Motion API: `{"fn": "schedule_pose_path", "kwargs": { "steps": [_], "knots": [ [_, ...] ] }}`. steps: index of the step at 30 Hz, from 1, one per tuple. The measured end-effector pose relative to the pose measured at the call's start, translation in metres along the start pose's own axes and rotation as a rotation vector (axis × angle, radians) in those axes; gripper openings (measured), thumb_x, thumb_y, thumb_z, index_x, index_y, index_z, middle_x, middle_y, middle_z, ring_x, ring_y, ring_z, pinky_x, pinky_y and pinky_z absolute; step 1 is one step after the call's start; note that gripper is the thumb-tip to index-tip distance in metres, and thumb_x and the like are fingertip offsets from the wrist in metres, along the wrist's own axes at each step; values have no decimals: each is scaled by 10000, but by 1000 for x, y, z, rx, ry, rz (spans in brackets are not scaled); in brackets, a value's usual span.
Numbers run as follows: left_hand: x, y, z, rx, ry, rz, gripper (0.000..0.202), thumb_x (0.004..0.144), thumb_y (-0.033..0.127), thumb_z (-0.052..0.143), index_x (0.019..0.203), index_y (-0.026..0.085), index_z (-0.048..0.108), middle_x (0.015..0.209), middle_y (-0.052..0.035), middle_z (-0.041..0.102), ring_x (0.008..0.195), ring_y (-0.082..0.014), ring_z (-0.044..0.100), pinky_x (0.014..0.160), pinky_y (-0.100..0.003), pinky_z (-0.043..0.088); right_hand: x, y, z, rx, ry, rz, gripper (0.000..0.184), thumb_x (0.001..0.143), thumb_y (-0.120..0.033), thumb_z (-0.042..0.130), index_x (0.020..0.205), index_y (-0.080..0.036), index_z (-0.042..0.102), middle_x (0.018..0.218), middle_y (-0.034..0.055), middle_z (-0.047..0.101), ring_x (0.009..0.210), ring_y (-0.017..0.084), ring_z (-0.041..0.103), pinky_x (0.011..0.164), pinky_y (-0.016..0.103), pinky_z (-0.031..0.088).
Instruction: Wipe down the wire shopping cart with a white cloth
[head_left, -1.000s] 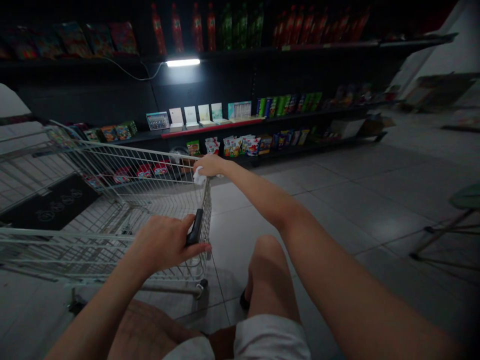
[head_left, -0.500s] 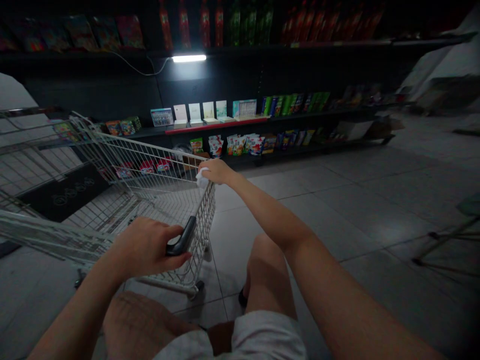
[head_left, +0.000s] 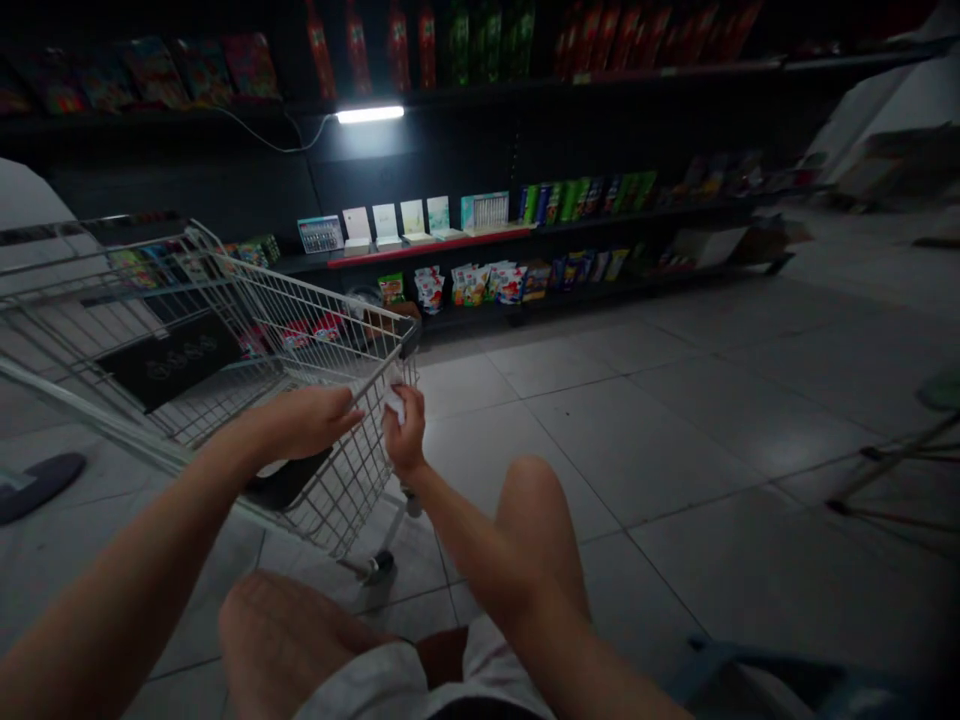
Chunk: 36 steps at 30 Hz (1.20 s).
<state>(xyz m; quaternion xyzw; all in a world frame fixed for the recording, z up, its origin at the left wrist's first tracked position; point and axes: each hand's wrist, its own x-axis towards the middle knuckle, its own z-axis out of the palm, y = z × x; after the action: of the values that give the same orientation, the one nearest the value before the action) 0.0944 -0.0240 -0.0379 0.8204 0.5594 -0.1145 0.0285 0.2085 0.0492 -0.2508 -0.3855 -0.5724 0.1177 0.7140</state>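
A wire shopping cart [head_left: 360, 470] stands tilted across the left of the view, its mesh end close to my knees. My left hand [head_left: 319, 418] is closed over the cart's upper rail near the dark plastic corner piece [head_left: 289, 482]. On the outer side of the same mesh end, my right hand [head_left: 406, 428] pinches a crumpled white cloth or tissue [head_left: 394, 402] against the wires, just under the far dark corner [head_left: 409, 337]. A dark panel with pale marks [head_left: 169, 360] hangs on the cart's basket.
Beyond the cart runs a dark shelf [head_left: 420, 250] with snack bags [head_left: 487, 284], upright cards and bottles. A lit tube lamp [head_left: 370, 114] hangs under the upper shelf. Stool legs [head_left: 892, 470] stand at right; a blue plastic item [head_left: 780, 675] lies lower right.
My right hand has moved with the white cloth from the far top corner down to the outer mesh. My left hand has shifted from the near handle corner up along the rail. The cart has turned slightly.
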Motion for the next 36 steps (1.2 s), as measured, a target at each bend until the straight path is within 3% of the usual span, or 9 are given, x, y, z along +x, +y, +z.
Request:
{"fn": "schedule_pose_path", "kwargs": {
  "steps": [4,8,11,14,17,21,29,33,36],
  "knots": [
    [12,-3,12,-96,30,-46,200,910,316,340,885,193,496,803,-91,701,705,-207,678,648,-299,469,-7,14,-10,-134,-227,132,324,833,-204,433,1091,-136,617,1094,137,640,1100,211,583,1011,342,472],
    [10,-24,21,-356,-30,-10,181,896,390,340,812,233,369,727,-37,669,578,-180,652,586,-289,478,68,24,-12,-302,-32,477,488,871,-165,290,1299,-38,488,1281,209,562,1207,205,550,1022,327,458],
    [13,-33,21,-415,-46,6,265,895,485,348,797,239,344,706,-24,644,570,-182,654,571,-292,483,74,4,13,-326,-76,542,517,877,-126,242,1338,-44,463,1290,206,563,1202,209,554,1009,345,465],
    [17,-36,21,-425,-22,41,367,905,579,316,801,232,372,690,-19,632,571,-181,651,594,-300,493,5,-32,40,-405,-202,367,474,899,-125,280,1297,-99,534,1270,190,575,1233,216,521,1041,359,442],
    [18,-41,22,-422,10,45,412,904,616,324,799,225,399,699,-22,638,600,-180,654,605,-297,497,-72,-53,51,-310,-580,-37,375,922,-173,404,1210,-262,627,1227,95,622,1252,196,506,1064,347,421],
    [12,-53,23,-468,-13,39,434,903,642,347,821,221,414,724,-18,664,593,-163,654,597,-279,498,-77,-28,31,-187,-1010,-438,279,934,-258,518,1090,-428,675,1164,-23,668,1230,173,515,1062,364,391],
    [16,-71,24,-501,-31,75,459,876,667,395,872,213,463,756,-33,687,601,-173,669,600,-298,515,51,66,-12,-391,-481,-4,276,849,-164,485,1057,-140,665,1157,147,590,1151,250,494,1051,384,396],
    [28,-67,23,-500,-34,74,439,852,654,426,877,217,465,773,-37,690,636,-183,680,584,-294,514,4,50,36,-385,-61,335,415,843,-120,330,1184,-119,566,1168,179,556,1137,260,495,1011,412,431],
    [31,-64,22,-471,-27,91,432,854,650,435,862,218,452,748,-23,676,601,-171,666,577,-285,503,-57,33,58,-454,-179,280,359,852,-153,393,1155,-152,587,1222,171,534,1208,259,469,1055,400,405]
  ]
}}
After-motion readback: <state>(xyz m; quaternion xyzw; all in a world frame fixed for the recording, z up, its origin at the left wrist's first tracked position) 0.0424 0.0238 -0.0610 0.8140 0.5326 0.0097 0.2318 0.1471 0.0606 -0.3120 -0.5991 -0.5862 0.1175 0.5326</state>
